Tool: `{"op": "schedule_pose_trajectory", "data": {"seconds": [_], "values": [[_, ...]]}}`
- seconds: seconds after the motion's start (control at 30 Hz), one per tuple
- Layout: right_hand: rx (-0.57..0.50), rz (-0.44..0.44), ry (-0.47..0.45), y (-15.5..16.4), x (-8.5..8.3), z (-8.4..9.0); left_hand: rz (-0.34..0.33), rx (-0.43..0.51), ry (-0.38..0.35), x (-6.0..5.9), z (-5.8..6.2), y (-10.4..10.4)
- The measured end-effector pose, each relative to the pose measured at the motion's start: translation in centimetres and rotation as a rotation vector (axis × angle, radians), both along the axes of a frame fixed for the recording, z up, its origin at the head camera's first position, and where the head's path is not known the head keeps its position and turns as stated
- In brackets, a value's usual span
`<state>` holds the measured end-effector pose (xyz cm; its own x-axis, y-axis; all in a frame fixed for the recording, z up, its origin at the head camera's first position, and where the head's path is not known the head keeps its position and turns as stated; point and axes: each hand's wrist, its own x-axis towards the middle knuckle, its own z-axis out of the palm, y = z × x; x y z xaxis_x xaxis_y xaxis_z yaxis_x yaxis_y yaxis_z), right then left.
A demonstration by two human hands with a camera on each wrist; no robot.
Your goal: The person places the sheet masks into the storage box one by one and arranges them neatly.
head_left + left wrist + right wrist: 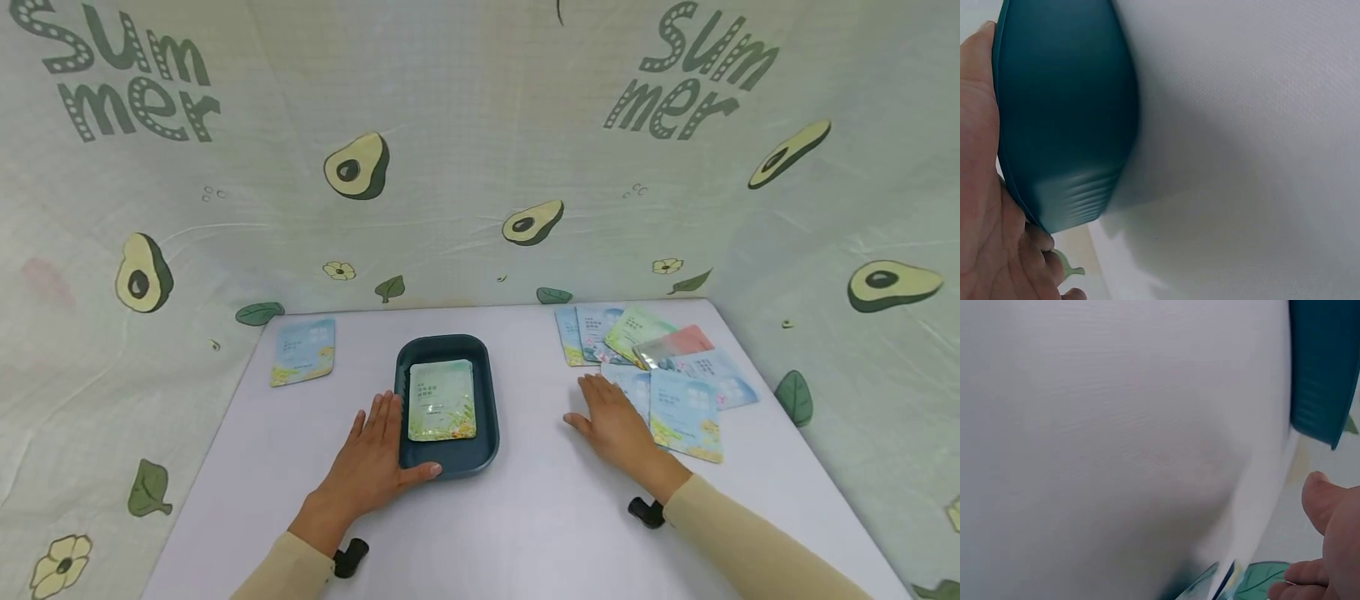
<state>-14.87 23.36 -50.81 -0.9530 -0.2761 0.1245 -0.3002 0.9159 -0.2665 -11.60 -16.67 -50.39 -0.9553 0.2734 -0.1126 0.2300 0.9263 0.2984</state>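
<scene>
A dark teal tray (450, 457) sits mid-table with a pale green sachet packet (441, 400) lying flat inside. My left hand (367, 467) is at the tray's left side, fingers straight along the rim and thumb at its near edge. In the left wrist view, the palm and fingers (985, 187) lie against the outer wall of the tray (1066, 106). My right hand (618, 425) hovers with extended fingers beside a blue sachet packet (684, 412), partly covering another one. From the right wrist, packet corners (1200, 584) show below the loosely spread hand (1341, 531).
At the back right, several more packets overlap, among them a green one (636, 333) and a red-and-silver one (678, 343). A lone blue packet (302, 352) lies at the back left. A printed avocado cloth (450, 267) hangs behind the white table (525, 533).
</scene>
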Motion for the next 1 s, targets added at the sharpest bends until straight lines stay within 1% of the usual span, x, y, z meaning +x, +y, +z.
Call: {"op": "schedule_pose_trajectory", "data": {"seconds": [0.2,0.3,0.4,0.53,0.67,0.83,1.0], "values": [[0.129,-0.038,0.003,3.7,3.1,-0.7,-0.006,0.009,0.009,-0.1,-0.1,0.1],[0.179,-0.050,-0.008,4.7,4.3,-0.9,-0.008,-0.003,0.002,-0.1,-0.2,0.0],[0.189,-0.067,-0.050,5.0,5.1,-1.3,-0.020,-0.006,0.008,-0.2,-0.2,0.0],[0.164,-0.074,-0.103,4.6,5.4,-1.7,-0.021,0.008,0.022,-0.3,-0.1,0.0],[0.148,-0.041,-0.107,3.5,5.4,-2.0,-0.015,0.002,0.016,-0.3,0.0,0.0],[0.138,0.024,-0.099,2.1,5.5,-2.1,-0.016,0.007,0.012,-0.2,0.0,0.0],[0.142,0.108,-0.136,0.9,5.7,-2.1,-0.007,0.020,-0.002,0.0,-0.1,-0.2]]}}
